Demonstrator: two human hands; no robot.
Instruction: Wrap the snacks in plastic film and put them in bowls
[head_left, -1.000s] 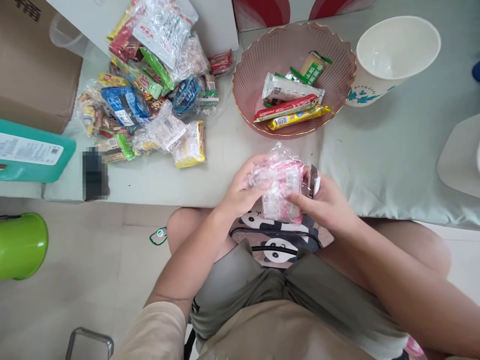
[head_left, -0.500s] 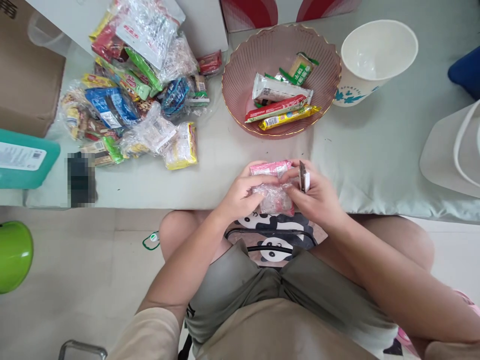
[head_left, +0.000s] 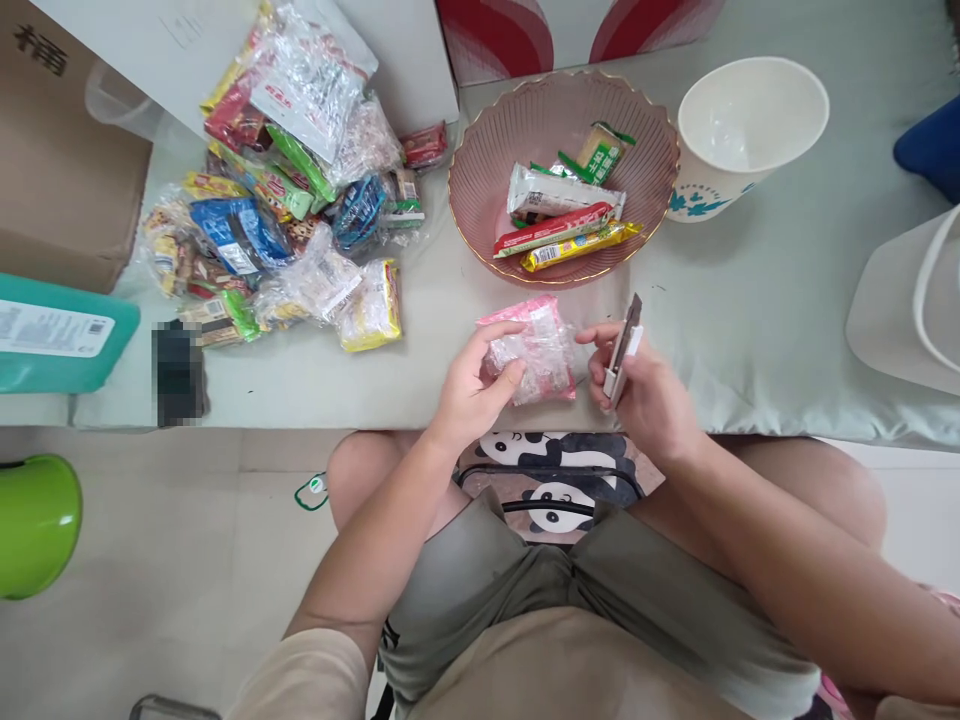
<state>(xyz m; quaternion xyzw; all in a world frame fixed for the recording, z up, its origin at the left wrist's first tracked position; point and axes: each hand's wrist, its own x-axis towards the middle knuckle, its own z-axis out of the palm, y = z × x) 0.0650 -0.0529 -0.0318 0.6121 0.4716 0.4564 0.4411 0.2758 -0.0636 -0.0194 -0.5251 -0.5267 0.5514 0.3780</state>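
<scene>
As I looked down through the head camera, grey-green shorts (head_left: pixel 457 580) filled the lower middle of the frame, with a panda print (head_left: pixel 559 507) showing between the knees. Just above, at the middle of the frame, I had the pink packet (head_left: pixel 536 350) in crinkled clear wrap, over the near edge of the worktop (head_left: pixel 420 390). The left hand (head_left: pixel 469 395) had its grip pinching the packet's left side between thumb and fingers. The right hand (head_left: pixel 660 405) had its grip closed round a slim dark-and-white tool (head_left: pixel 621 355), tilted with its dark end upward; its forefinger pointed at the packet's right edge, and I could not tell whether they touched.

Farther off, in the upper middle, I saw a pink ribbed bowl (head_left: pixel 484 150) with a gold rim, holding a white-wrapped bar (head_left: pixel 566 192), a red one (head_left: pixel 551 232), a yellow one (head_left: pixel 581 247) and green-ended packets (head_left: pixel 602 152). A white cup (head_left: pixel 750 125) stood just beside it, toward the upper right. A heap of wrapped snacks (head_left: pixel 244 235) spread across the upper left, against a white box (head_left: pixel 416 60).
</scene>
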